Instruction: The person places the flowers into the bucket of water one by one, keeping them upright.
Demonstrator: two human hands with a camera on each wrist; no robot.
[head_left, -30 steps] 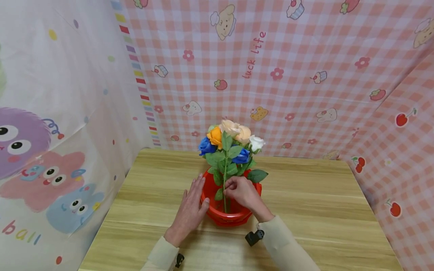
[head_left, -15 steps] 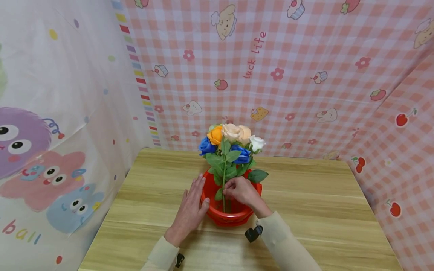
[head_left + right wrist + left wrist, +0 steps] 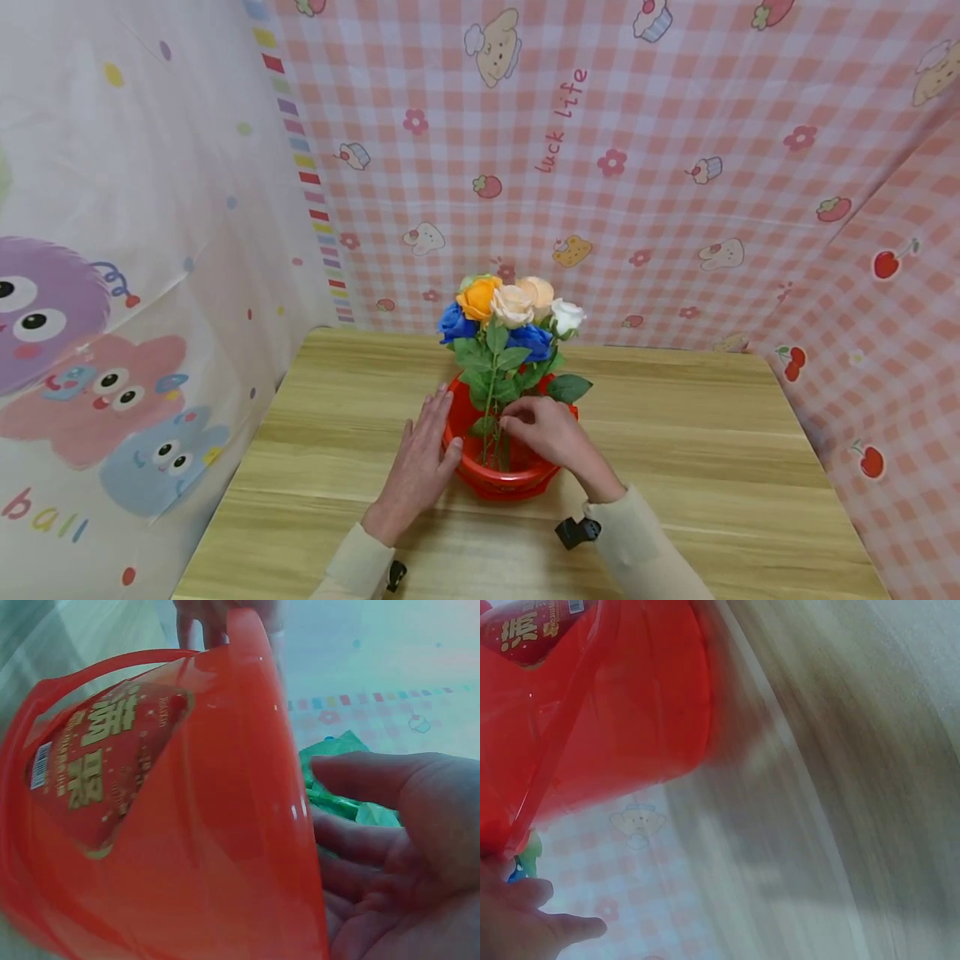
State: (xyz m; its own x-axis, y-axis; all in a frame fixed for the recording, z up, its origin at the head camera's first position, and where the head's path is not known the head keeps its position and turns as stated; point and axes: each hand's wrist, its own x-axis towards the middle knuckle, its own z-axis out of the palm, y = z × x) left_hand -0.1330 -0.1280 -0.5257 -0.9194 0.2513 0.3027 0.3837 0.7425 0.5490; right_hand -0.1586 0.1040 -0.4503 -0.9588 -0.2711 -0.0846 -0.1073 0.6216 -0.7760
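A red plastic bucket [image 3: 504,487] holds several artificial roses: an orange rose [image 3: 478,297], cream ones, blue ones and a white rose [image 3: 567,317]. The front cream rose [image 3: 513,306] has a long green stem that leans against the bunch inside the bucket. My left hand [image 3: 420,462] rests on the bucket's left rim with straight fingers. At the right, my right hand [image 3: 553,429] reaches over the rim, fingertips close beside the stem. In the right wrist view its thumb and fingers stand apart, with green leaves [image 3: 337,776] behind the gap. The stem bottoms are partly hidden.
The bucket stands on a wood-grain table [image 3: 690,467]. A pink checked cloth [image 3: 645,108] hangs behind, and a white cartoon-print cloth [image 3: 187,275] hangs at the left. A red handle [image 3: 90,667] and a label [image 3: 105,761] show on the bucket.
The front cream rose has sunk lower and its stem has shifted left. My right hand has let go of the stem and moved slightly right. The left hand has stayed put.
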